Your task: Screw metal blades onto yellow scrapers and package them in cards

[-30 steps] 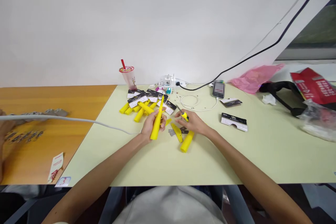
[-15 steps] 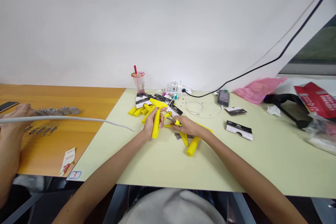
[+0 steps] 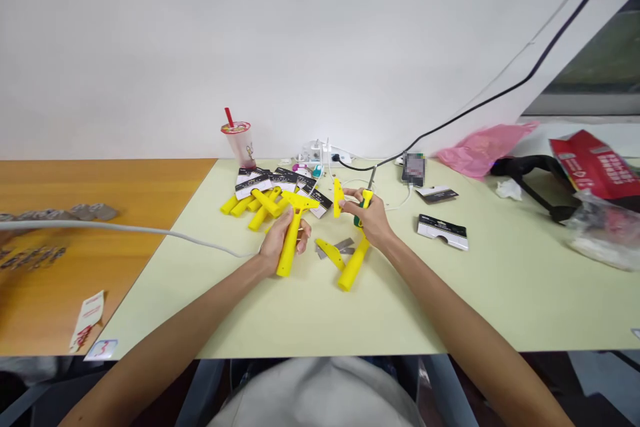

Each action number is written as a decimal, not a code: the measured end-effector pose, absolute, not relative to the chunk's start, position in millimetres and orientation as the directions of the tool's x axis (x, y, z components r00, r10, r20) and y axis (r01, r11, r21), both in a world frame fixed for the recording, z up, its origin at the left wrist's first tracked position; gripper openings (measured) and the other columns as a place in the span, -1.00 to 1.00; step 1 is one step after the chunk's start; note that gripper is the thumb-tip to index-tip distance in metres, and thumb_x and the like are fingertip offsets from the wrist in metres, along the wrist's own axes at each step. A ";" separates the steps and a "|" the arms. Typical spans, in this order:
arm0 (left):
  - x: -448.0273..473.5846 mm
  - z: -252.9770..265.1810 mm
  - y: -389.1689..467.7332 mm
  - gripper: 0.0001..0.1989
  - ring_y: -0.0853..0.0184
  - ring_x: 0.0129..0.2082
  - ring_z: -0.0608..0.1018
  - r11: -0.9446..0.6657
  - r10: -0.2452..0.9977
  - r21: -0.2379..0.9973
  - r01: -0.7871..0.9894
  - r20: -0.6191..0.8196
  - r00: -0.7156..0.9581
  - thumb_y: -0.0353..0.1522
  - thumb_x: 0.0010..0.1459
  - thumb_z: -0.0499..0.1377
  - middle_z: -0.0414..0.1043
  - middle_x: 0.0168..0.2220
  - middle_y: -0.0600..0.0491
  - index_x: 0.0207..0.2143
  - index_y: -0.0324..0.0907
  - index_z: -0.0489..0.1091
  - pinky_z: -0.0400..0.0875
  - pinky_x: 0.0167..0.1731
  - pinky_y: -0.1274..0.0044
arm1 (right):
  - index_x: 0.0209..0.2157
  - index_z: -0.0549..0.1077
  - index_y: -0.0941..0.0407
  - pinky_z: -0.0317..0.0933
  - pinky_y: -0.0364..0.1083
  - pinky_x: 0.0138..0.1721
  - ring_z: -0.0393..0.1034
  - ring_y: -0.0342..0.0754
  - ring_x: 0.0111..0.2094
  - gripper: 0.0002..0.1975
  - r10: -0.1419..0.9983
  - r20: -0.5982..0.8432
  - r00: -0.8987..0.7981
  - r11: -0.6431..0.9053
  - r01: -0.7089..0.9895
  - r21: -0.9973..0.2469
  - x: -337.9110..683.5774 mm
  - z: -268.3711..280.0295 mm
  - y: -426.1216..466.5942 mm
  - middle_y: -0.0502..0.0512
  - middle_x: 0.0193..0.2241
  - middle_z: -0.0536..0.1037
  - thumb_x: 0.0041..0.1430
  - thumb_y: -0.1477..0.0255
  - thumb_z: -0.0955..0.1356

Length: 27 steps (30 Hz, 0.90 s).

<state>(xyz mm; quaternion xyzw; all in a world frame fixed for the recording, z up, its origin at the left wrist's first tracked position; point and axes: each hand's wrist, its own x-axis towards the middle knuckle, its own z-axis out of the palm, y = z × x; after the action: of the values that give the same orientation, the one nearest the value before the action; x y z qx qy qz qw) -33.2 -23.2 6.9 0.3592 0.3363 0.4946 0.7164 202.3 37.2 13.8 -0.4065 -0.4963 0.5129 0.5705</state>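
Observation:
My left hand (image 3: 274, 243) is closed around the handle of a yellow scraper (image 3: 289, 240), its wide head pointing away from me. In my right hand (image 3: 379, 223) is a screwdriver (image 3: 367, 199) with a yellow and green handle, shaft tilted up and away. The same hand's fingertips pinch a small yellow plastic plate (image 3: 337, 197). Below that hand lie another yellow scraper handle (image 3: 353, 269), a loose yellow plate (image 3: 329, 253) and grey metal blades (image 3: 345, 244). Several yellow scrapers (image 3: 259, 217) lie in a pile beyond my left hand.
Black-and-white cards (image 3: 254, 185) lie by the pile, with a drink cup (image 3: 240, 145) behind. A power strip (image 3: 320, 152) and cables are along the wall. Packaging (image 3: 443, 232), a pink bag (image 3: 483, 150) and a black strap-like object (image 3: 533, 187) are rightward. A grey cable (image 3: 175, 235) crosses from the left.
My right hand has lifted away from the scraper head and moved right, now with the small yellow plate as well as the screwdriver, whose tip has swung upward. The other person's hand has left view.

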 end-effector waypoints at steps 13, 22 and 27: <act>-24.7 -0.3 -27.3 -0.68 0.23 -0.30 0.69 0.296 0.936 0.857 -0.423 -0.173 0.306 -0.24 0.30 0.38 0.67 0.00 -0.27 -0.02 -0.29 0.54 0.53 -0.57 0.53 | -0.43 0.26 0.01 0.63 0.05 -0.03 0.53 -0.06 -0.29 -0.22 0.997 -0.011 -0.072 -0.038 -0.390 -0.920 188.6 18.4 27.0 -0.13 -0.42 0.36 -0.41 0.14 0.81; -19.7 -0.8 -28.3 -0.53 0.20 -0.29 0.73 0.234 0.944 0.914 -0.331 -0.132 0.304 -0.17 0.11 0.57 0.69 -0.04 -0.23 -0.10 -0.25 0.51 0.58 -0.57 0.53 | -0.42 0.26 0.01 0.28 -0.09 -0.30 0.37 -0.11 -0.38 -0.25 1.000 0.025 -0.019 0.021 -0.220 -0.975 176.6 4.5 20.7 -0.12 -0.45 0.43 -0.35 0.10 0.78; -17.2 -5.9 -26.6 -0.45 0.30 -0.41 0.67 0.186 0.970 0.935 -0.301 -0.126 0.208 -0.04 0.09 0.59 0.68 -0.18 -0.13 -0.17 -0.22 0.47 0.55 -0.60 0.56 | -0.42 0.36 0.03 0.20 -0.08 -0.37 0.26 -0.10 -0.42 -0.33 0.998 0.057 -0.023 0.057 -0.021 -0.998 175.2 4.6 13.3 -0.09 -0.46 0.43 -0.25 -0.04 0.73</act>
<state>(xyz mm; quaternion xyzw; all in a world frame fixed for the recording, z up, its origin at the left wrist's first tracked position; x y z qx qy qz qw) -17.2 -26.6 -5.9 0.4158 0.4023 0.4840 0.6565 175.2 13.3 4.6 -0.4744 -0.5147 0.4967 0.5132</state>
